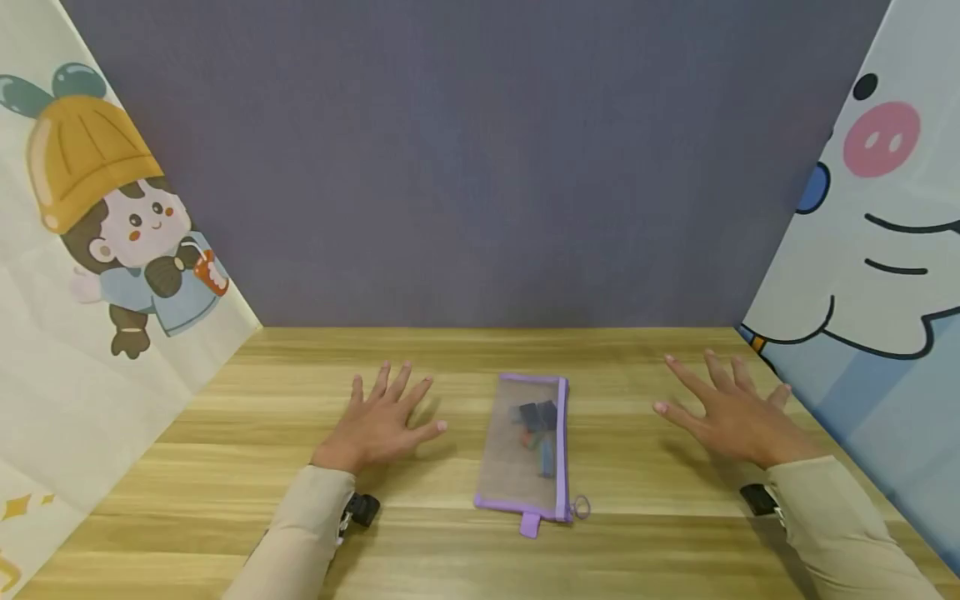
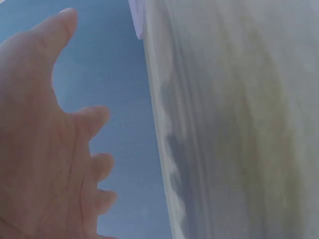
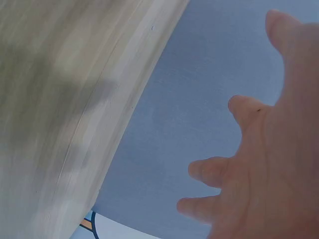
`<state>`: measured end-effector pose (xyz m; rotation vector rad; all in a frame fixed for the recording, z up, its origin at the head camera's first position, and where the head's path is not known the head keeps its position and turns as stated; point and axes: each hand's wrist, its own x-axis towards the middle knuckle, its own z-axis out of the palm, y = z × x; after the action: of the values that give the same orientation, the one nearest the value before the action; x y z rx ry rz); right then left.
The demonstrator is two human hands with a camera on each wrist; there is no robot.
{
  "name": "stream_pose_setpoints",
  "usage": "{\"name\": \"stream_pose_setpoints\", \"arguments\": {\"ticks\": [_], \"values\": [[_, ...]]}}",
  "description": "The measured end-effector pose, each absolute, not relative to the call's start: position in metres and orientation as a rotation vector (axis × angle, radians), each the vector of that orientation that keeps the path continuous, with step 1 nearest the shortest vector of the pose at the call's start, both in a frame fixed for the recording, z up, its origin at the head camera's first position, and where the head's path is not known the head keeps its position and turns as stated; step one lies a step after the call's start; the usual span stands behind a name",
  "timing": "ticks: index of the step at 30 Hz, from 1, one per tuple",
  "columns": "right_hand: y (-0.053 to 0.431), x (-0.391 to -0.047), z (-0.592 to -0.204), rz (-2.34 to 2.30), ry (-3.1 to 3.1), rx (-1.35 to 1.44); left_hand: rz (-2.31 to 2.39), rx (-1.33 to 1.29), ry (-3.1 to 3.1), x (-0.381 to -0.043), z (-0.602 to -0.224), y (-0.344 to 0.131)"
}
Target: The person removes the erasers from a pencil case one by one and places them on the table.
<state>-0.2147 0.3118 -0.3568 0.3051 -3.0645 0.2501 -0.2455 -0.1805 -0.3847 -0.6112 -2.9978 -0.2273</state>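
A purple-edged mesh pouch (image 1: 510,467) lies on the table (image 1: 630,550) between the hands, its long axis running away from the person. The left hand (image 1: 378,429), fingers spread and holding nothing, is nearer, to the pouch's left; the right hand (image 1: 738,421), likewise splayed and free, is farther off, to its right.

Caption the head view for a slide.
A person's spread left hand and right hand flank a rectangular, purple-edged, see-through zip pouch lying on a yellowish wood-grain table.
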Motion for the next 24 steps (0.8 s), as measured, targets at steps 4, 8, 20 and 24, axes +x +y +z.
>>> {"name": "stream_pose_setpoints", "arguments": {"ticks": [4, 8, 20, 24], "values": [[0.310, -0.215, -0.359, 0.236, -3.055, 0.319, -0.224, -0.637, -2.989, -0.245, -0.385, -0.177], [0.307, -0.216, -0.363, 0.228, -3.058, 0.341, -0.205, -0.653, -2.977, -0.245, -0.386, -0.175], [0.296, -0.213, -0.366, 0.262, -3.047, 0.380, -0.185, -0.686, -2.981, -0.243, -0.384, -0.167], [0.291, -0.210, -0.365, 0.266, -3.044, 0.397, -0.187, -0.706, -2.995, -0.241, -0.384, -0.163]]}}
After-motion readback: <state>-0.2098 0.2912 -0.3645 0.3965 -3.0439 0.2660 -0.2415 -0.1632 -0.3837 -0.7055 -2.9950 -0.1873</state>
